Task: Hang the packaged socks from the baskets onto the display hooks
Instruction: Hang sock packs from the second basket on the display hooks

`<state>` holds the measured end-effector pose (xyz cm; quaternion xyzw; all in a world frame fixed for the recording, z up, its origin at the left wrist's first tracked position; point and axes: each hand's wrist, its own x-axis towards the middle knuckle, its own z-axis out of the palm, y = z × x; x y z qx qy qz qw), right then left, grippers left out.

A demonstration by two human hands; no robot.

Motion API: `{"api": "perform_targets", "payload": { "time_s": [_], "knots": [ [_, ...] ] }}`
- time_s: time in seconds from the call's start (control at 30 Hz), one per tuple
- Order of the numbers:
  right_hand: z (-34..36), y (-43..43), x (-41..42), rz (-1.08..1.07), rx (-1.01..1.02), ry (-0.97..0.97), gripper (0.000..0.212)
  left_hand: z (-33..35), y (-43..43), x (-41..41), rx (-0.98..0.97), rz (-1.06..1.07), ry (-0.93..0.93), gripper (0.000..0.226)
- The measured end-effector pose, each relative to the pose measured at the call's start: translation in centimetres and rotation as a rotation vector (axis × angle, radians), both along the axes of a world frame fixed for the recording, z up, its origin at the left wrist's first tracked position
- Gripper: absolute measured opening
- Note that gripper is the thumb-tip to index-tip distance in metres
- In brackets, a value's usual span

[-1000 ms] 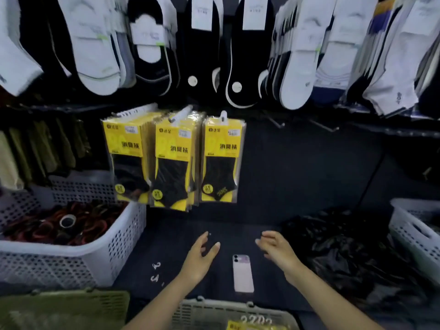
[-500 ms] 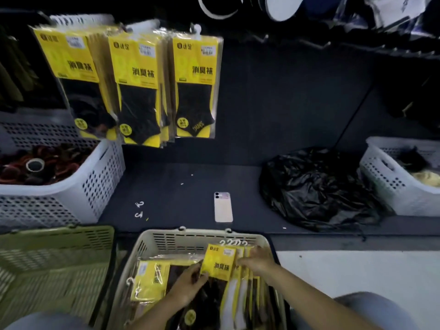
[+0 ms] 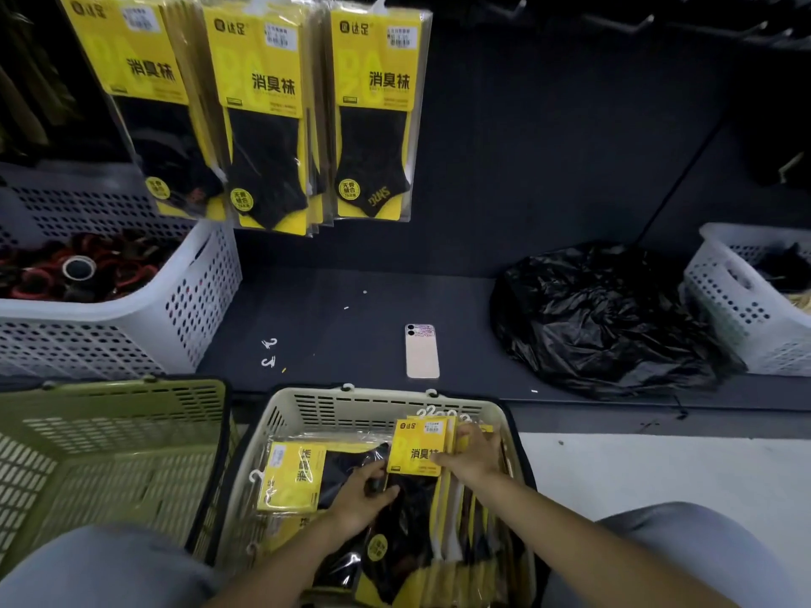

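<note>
While one sock pack [image 3: 414, 447] stands upright at the right of the beige basket [image 3: 382, 394], both hands hold it. The left hand [image 3: 364, 491] grips its left edge midway; the right hand [image 3: 471, 452] pinches its upper right side. More packs [image 3: 373, 111] hang above.

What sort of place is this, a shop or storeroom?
Probably a shop's sock aisle during restocking. Yellow sock packs hang in rows on a dark wall, the left hand and right hand hold another pack in a beige basket full of them, and a white basket of goods sits alongside.
</note>
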<state>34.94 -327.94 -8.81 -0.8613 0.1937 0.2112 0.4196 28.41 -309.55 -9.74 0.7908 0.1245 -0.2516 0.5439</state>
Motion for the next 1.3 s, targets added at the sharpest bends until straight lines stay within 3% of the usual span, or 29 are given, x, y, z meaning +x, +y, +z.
{"api": "perform_targets", "payload": {
  "time_s": [0.1, 0.23, 0.33, 0.47, 0.6, 0.67, 0.8, 0.97, 1.17, 1.3],
  "knots": [
    [-0.1, 0.0, -0.2, -0.023, -0.066, 0.005, 0.05, 0.2, -0.2, -0.1, -0.049, 0.014, 0.014, 0.057],
    [0.3, 0.5, -0.4, -0.038, 0.226, 0.038, 0.039, 0.1, 0.1, -0.2, -0.098, 0.07, 0.042, 0.057],
    [1.9, 1.1, -0.2, 0.035, 0.345, -0.044, 0.033, 0.4, 0.1, 0.3, -0.126, 0.133, 0.048, 0.043],
    [6.7, 2.0, 1.0, 0.213, 0.463, -0.313, 0.038, 3.5, 0.4, 2.8, -0.225, 0.209, -0.116, 0.019],
    [10.7, 1.8, 2.1, 0.288, 0.649, -0.576, 0.079, 7.1, 1.1, 5.1, -0.329, 0.173, -0.443, 0.037],
    [11.0, 1.5, 2.4, 0.283, 0.654, -0.572, 0.081, 7.6, 1.3, 5.3, -0.266, 0.131, -0.517, 0.039],
    [9.4, 1.4, 1.9, 0.317, 0.578, -0.44, 0.044, 5.6, 1.3, 4.3, -0.166, -0.018, -0.464, 0.047],
    [9.0, 1.3, 1.4, 0.358, 0.507, -0.45, 0.041, 5.7, 1.9, 4.1, -0.22, 0.011, -0.442, 0.043],
    [12.6, 1.3, 3.2, 0.321, 0.591, -0.514, 0.041, 11.4, 2.7, 5.9, -0.32, 0.065, -0.424, 0.039],
    [15.4, 2.7, 4.9, 0.176, 0.557, -0.615, 0.039, 15.5, 3.3, 7.2, -0.437, 0.14, -0.37, 0.042]
  ]
}}
